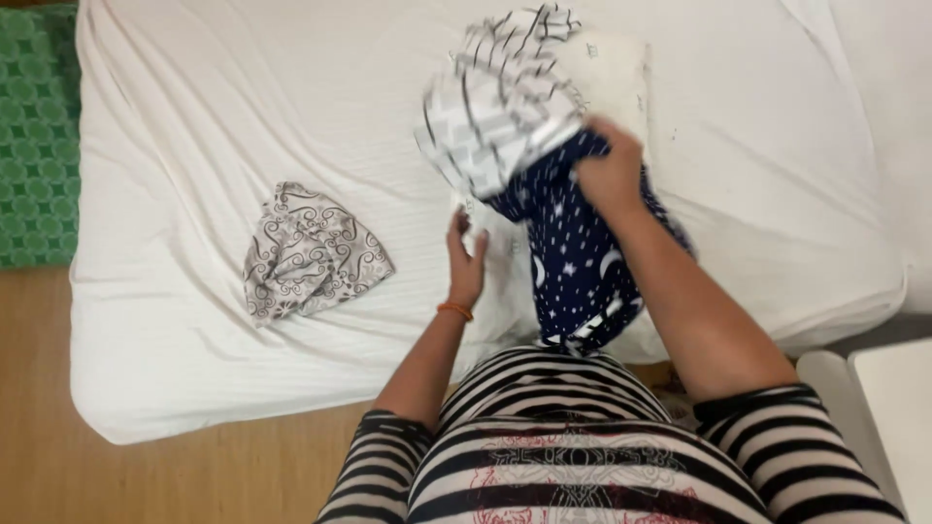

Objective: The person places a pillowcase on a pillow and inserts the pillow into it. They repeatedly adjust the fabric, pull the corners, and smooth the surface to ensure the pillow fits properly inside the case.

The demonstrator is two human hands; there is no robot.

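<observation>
My right hand [610, 173] grips a dark blue pillowcase with white stars and moons [573, 262], bunched where its striped grey-and-white lining [500, 107] flips up and over. A white pillow [612, 78] lies partly under that cloth. My left hand [464, 260], with an orange band on the wrist, presses against the white pillow edge beside the blue cloth. All of this rests on a white sheet covering a mattress [243, 107].
A crumpled grey-and-white swirl-patterned cloth [309, 254] lies on the sheet to the left. A green patterned mat [37, 136] sits at the far left on the wooden floor [116, 475]. A white piece of furniture [888, 408] stands at the lower right.
</observation>
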